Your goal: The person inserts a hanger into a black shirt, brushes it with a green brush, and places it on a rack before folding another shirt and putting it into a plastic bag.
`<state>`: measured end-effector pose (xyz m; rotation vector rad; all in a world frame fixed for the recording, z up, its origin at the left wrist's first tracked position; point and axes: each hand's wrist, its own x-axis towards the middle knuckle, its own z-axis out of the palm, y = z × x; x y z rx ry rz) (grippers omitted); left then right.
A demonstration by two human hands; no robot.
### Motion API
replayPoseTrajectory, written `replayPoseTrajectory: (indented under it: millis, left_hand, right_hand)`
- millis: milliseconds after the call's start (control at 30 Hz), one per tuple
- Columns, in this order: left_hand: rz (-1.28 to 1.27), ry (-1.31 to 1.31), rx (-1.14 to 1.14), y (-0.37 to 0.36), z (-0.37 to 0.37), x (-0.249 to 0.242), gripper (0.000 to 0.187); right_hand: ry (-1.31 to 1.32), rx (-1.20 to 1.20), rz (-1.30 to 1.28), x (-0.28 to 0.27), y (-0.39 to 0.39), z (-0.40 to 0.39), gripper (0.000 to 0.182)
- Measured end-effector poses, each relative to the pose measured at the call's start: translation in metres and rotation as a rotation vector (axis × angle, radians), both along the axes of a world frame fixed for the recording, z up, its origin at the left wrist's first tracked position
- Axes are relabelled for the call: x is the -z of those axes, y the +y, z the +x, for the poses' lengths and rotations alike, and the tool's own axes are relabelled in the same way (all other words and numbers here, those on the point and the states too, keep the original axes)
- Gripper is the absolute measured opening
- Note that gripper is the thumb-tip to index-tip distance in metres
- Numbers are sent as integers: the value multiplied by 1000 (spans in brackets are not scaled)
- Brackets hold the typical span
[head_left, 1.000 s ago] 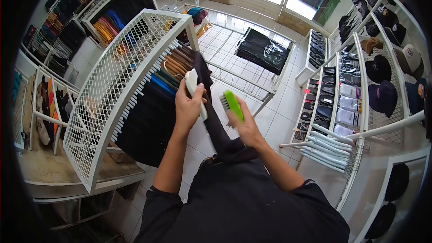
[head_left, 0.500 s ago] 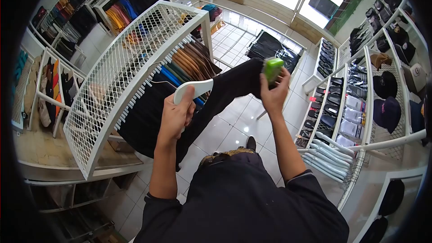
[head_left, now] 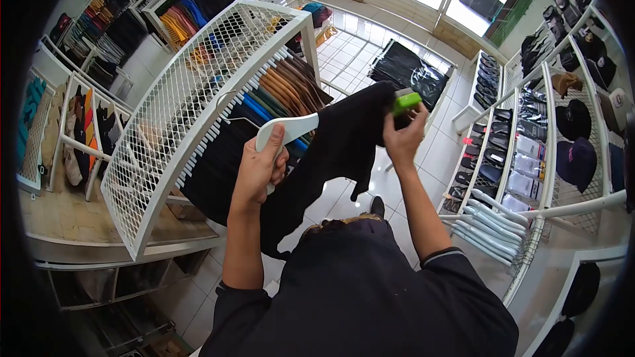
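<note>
My left hand point(head_left: 259, 170) is closed around one arm of a white clothes hanger point(head_left: 294, 125), thumb lying along its top. From the hanger hangs a black garment point(head_left: 331, 153), its far shoulder stretched out toward my right side and its lower part dangling above the floor. My right hand point(head_left: 405, 139) grips a small green brush point(head_left: 407, 101) at the end of that shoulder. Pale bristles seem to face the cloth. Whether they touch the cloth I cannot make out.
On the left, a white mesh-topped rack point(head_left: 211, 79) holds several hung garments point(head_left: 284, 82). To the right are sandal shelves point(head_left: 486, 152), caps point(head_left: 574, 158) and a bundle of white hangers point(head_left: 493, 225). Folded black clothing point(head_left: 410, 73) lies on a low grid table ahead.
The brush has turned from upright to more level at the shoulder's end. The garment's lower part has swung out and spread toward the right. My left hand keeps its hold on the hanger.
</note>
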<state>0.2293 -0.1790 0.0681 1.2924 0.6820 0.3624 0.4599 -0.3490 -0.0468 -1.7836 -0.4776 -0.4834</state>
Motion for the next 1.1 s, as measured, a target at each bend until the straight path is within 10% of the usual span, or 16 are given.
replayPoseTrajectory:
  millis: [333, 500, 667, 1000, 1100]
  left_hand:
    - [-4, 6, 34, 3, 17, 1, 46]
    - [2, 14, 34, 3, 9, 2, 47]
    - [-28, -48, -31, 2, 4, -2, 47]
    - [8, -40, 23, -6, 5, -7, 46]
    - [31, -51, -9, -1, 0, -7, 46]
  right_hand:
    - [-192, -749, -270, 33, 24, -110, 72]
    - [-461, -503, -77, 9, 16, -68, 71]
    - [18, 150, 96, 20, -1, 31, 70]
    - [-562, -392, -33, -11, 6, -39, 88]
    - [-103, -94, -32, -1, -4, 3, 77]
